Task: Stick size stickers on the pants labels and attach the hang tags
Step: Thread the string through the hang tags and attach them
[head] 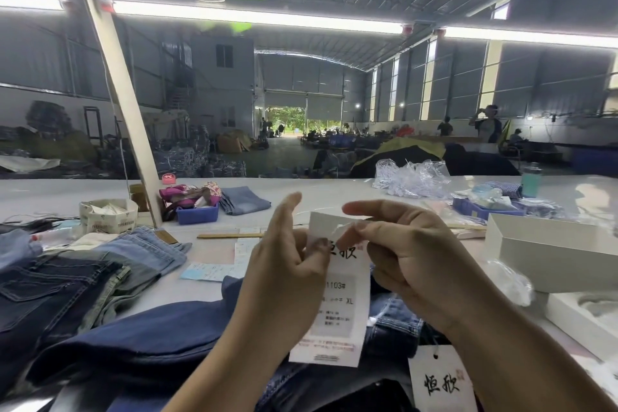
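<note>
White hang tag (337,308) held up in mid-frame above the dark blue pants (140,334) lying at the near edge of the tabletop (301,187); printed side faces the camera, "XL" readable. Left hand (284,281) grips the tag's left edge, fingers curled round it, thumb sticking up. Right hand (408,254) is at the tag's top, thumb and fingertips pinching near the upper edge, index finger extended to the left; something thin and clear seems caught there, can't tell what. A second hang tag (441,378) with the same black characters lies on the pants near right. Left: a stack of jeans (83,278) in lighter and darker washes, a round paper tub (107,214) behind it. Far centre-left: a blue bin (197,212) with a pink bag in it, folded light denim (244,199) just beside. Light blue sheets (207,271) lie flat between stack and hands. Right: open white box (551,247); far right, a crumpled clear plastic bag (411,177) and another blue tray (481,207).
</note>
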Action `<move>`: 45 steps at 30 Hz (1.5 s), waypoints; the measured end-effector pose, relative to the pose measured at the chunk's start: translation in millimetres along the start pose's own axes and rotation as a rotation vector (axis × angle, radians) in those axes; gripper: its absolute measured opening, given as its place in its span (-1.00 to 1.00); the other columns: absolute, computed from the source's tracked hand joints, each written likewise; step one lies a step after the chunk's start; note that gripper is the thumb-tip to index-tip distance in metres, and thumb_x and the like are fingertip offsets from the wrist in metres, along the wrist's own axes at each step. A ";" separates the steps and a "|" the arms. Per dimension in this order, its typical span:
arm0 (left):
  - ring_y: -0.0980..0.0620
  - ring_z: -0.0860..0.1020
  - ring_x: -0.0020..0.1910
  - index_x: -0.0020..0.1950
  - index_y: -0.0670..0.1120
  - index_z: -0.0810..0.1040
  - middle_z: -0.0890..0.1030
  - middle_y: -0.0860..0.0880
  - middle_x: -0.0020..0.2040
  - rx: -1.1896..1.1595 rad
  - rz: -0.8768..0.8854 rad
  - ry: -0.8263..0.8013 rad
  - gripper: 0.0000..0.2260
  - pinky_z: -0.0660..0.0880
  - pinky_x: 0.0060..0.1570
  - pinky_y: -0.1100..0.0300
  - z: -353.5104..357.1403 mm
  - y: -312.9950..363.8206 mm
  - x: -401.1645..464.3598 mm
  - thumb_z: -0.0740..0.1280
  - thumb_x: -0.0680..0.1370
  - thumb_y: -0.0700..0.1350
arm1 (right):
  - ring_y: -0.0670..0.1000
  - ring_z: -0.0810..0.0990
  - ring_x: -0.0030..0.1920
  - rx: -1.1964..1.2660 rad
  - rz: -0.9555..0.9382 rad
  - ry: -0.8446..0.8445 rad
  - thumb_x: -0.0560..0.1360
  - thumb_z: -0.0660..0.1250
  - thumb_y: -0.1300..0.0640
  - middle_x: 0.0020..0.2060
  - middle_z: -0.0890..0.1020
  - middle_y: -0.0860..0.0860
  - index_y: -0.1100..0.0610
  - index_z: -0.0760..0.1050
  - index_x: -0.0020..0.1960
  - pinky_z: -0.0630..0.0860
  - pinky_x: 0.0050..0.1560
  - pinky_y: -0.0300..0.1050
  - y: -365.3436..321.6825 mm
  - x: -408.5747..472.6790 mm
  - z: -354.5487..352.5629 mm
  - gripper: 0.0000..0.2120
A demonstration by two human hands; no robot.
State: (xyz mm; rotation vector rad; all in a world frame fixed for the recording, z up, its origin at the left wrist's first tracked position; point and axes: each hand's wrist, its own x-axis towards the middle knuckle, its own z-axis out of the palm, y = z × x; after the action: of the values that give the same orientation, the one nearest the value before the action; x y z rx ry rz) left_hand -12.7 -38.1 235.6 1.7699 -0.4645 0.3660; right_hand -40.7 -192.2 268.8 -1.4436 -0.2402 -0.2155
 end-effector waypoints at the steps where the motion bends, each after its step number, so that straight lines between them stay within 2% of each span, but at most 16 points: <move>1: 0.13 0.67 -0.26 0.39 0.22 0.29 0.69 0.15 -0.16 0.004 0.016 0.007 -0.59 0.62 -0.32 0.11 2.9 0.2 0.2 0.30 0.61 -0.09 | -0.15 0.21 -0.65 -0.086 -0.028 0.017 0.58 0.21 0.38 -0.42 0.65 0.07 0.22 0.61 0.03 0.18 -0.64 -0.35 -0.9 -1.6 1.6 -0.78; 3: 0.09 0.68 -0.25 0.17 0.13 0.50 0.70 0.12 -0.18 -0.018 0.021 0.012 -0.79 0.64 -0.26 -0.06 7.3 2.0 -0.7 0.32 0.60 -0.13 | -0.18 0.29 -0.67 -0.261 -0.099 0.071 0.57 0.22 0.37 -0.55 0.58 -0.06 0.19 0.66 -0.08 0.24 -0.64 -0.34 -1.3 -4.9 3.5 -0.75; 4: 0.07 0.68 -0.25 0.06 0.11 0.56 0.71 0.10 -0.19 -0.031 0.021 0.008 -0.85 0.64 -0.26 -0.11 8.9 2.8 -1.9 0.32 0.59 -0.15 | -0.16 0.38 -0.66 -0.333 -0.138 0.109 0.55 0.26 0.36 -0.55 0.58 -0.07 0.15 0.67 -0.14 0.30 -0.62 -0.34 -1.9 -6.4 4.4 -0.75; 6: 0.08 0.68 -0.29 -0.06 0.08 0.60 0.70 0.09 -0.22 -0.047 0.024 0.009 -0.86 0.64 -0.29 -0.08 12.1 3.8 -4.1 0.32 0.59 -0.16 | -0.09 0.60 -0.52 -0.445 -0.216 0.180 0.50 0.37 0.31 -0.44 0.66 -0.04 0.09 0.67 -0.23 0.49 -0.53 -0.26 -2.4 -8.8 5.6 -0.79; 9: 0.06 0.67 -0.32 -0.11 0.06 0.61 0.70 0.07 -0.25 -0.073 0.023 0.021 -0.86 0.62 -0.35 -0.04 15.3 5.1 -6.6 0.33 0.57 -0.16 | 0.02 0.67 -0.38 -0.570 -0.296 0.243 0.45 0.45 0.26 -0.37 0.69 -0.03 0.04 0.64 -0.30 0.64 -0.38 -0.05 -0.7 -10.0 5.3 -0.81; 13: 0.04 0.68 -0.29 -0.10 0.03 0.62 0.71 0.05 -0.23 -0.124 0.002 0.014 -0.86 0.64 -0.28 -0.09 17.4 6.8 -7.9 0.32 0.57 -0.18 | 0.02 0.64 -0.39 -0.656 -0.343 0.345 0.43 0.43 0.24 -0.41 0.65 -0.05 0.01 0.59 -0.33 0.62 -0.41 0.06 4.9 -11.3 2.9 -0.80; 18: 0.00 0.68 -0.29 -0.10 0.05 0.61 0.70 0.03 -0.22 -0.128 -0.002 0.046 -0.82 0.64 -0.29 -0.13 18.6 6.7 -9.4 0.32 0.57 -0.22 | -0.08 0.59 -0.40 -0.732 -0.405 0.422 0.37 0.45 0.19 -0.40 0.63 -0.13 0.02 0.53 -0.37 0.52 -0.52 -0.21 13.0 -11.3 2.7 -0.81; 21: -0.04 0.67 -0.28 -0.10 0.11 0.60 0.70 0.02 -0.22 -0.119 0.001 0.043 -0.77 0.63 -0.27 -0.16 20.2 7.0 -10.8 0.31 0.56 -0.23 | -0.14 0.60 -0.34 -0.766 -0.424 0.436 0.37 0.46 0.16 -0.38 0.62 -0.16 0.00 0.51 -0.38 0.51 -0.51 -0.21 17.4 -10.0 3.0 -0.80; 24: 0.00 0.67 -0.28 -0.09 0.19 0.57 0.70 0.07 -0.21 -0.098 0.005 0.028 -0.72 0.63 -0.27 -0.12 21.2 6.1 -11.9 0.31 0.56 -0.23 | -0.18 0.60 -0.28 -0.790 -0.437 0.472 0.37 0.48 0.15 -0.46 0.59 -0.11 0.01 0.52 -0.37 0.51 -0.48 -0.25 21.8 -8.3 0.8 -0.80; 28: 0.09 0.66 -0.31 -0.07 0.25 0.55 0.69 0.15 -0.21 -0.086 0.001 0.013 -0.67 0.64 -0.31 0.01 23.3 4.5 -11.6 0.30 0.56 -0.24 | -0.19 0.57 -0.27 -0.803 -0.452 0.497 0.35 0.50 0.17 -0.44 0.58 -0.15 0.01 0.52 -0.36 0.44 -0.46 -0.39 25.3 -6.9 -3.3 -0.79; 31: 0.07 0.66 -0.29 -0.09 0.21 0.58 0.69 0.12 -0.21 -0.083 0.007 0.009 -0.70 0.64 -0.28 -0.05 24.7 1.7 -10.9 0.31 0.55 -0.24 | -0.20 0.58 -0.27 -0.809 -0.429 0.495 0.35 0.51 0.08 -0.46 0.58 -0.14 -0.01 0.49 -0.37 0.47 -0.46 -0.32 29.1 -7.2 -5.3 -0.78; 35: 0.05 0.67 -0.25 -0.09 0.17 0.58 0.70 0.10 -0.20 -0.082 0.014 -0.004 -0.72 0.63 -0.23 -0.12 26.0 -2.1 -10.2 0.30 0.55 -0.25 | -0.13 0.59 -0.40 -0.795 -0.382 0.486 0.37 0.52 0.05 -0.46 0.60 -0.10 -0.02 0.50 -0.37 0.44 -0.55 -0.32 31.2 -6.9 -7.8 -0.77; 38: 0.08 0.67 -0.26 -0.08 0.19 0.56 0.69 0.12 -0.19 -0.064 0.024 -0.016 -0.72 0.63 -0.25 -0.10 25.7 -4.5 -10.7 0.29 0.57 -0.23 | -0.04 0.63 -0.42 -0.745 -0.312 0.437 0.39 0.52 0.08 -0.42 0.64 -0.05 -0.01 0.51 -0.36 0.60 -0.46 -0.04 29.4 -6.8 -10.1 -0.77; 39: 0.08 0.67 -0.26 -0.06 0.20 0.55 0.69 0.13 -0.19 -0.051 0.037 -0.017 -0.72 0.63 -0.26 -0.10 25.7 -5.5 -11.1 0.29 0.58 -0.23 | -0.03 0.65 -0.42 -0.734 -0.293 0.423 0.39 0.52 0.09 -0.42 0.65 -0.04 0.00 0.51 -0.36 0.61 -0.44 -0.01 28.5 -6.9 -10.4 -0.77; 45: 0.17 0.65 -0.28 -0.02 0.27 0.49 0.66 0.27 -0.17 0.069 0.149 -0.001 -0.75 0.60 -0.38 0.06 24.4 -7.1 -15.1 0.29 0.59 -0.14 | -0.06 0.68 -0.38 -0.632 -0.237 0.335 0.42 0.51 0.15 -0.38 0.68 -0.06 0.03 0.57 -0.29 0.66 -0.35 0.01 27.0 -6.9 -12.0 -0.84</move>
State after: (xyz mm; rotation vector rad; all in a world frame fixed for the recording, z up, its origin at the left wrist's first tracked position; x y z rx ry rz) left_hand -22.2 -58.5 216.5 1.8074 -0.5928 0.4909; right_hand -39.0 -201.0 239.9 -1.9687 -0.0657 -0.7726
